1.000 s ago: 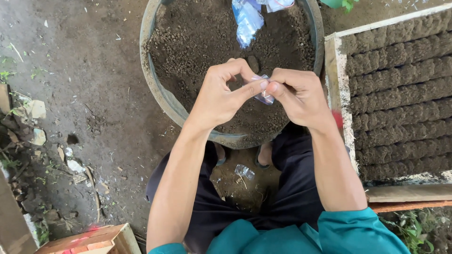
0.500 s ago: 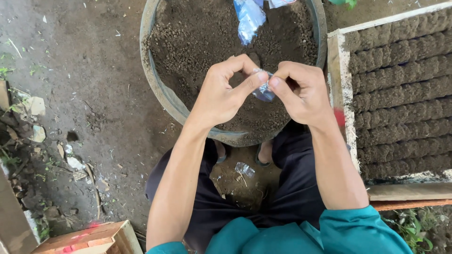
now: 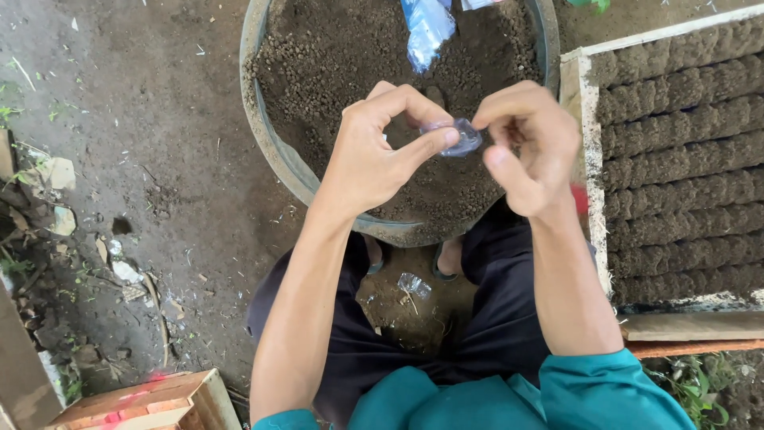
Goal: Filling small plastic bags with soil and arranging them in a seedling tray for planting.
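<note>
A wooden box (image 3: pixel 151 402) with red marks sits at the near left on the dirt ground (image 3: pixel 143 159). Farther right, a round basin (image 3: pixel 267 135) holds dark soil (image 3: pixel 334 56), with a blue plastic bag (image 3: pixel 427 28) lying at its far side. Above the basin, the left hand (image 3: pixel 374 155) and right hand (image 3: pixel 529 147) meet, both pinching a small clear plastic piece (image 3: pixel 461 139) between thumb and fingertips. At the right, a wooden tray (image 3: pixel 585 151) holds rows of soil-filled bags (image 3: pixel 684 159).

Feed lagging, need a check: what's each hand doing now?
Left hand: fingers pinched shut on small clear plastic bag.
Right hand: fingers pinched on the same bag.
</note>
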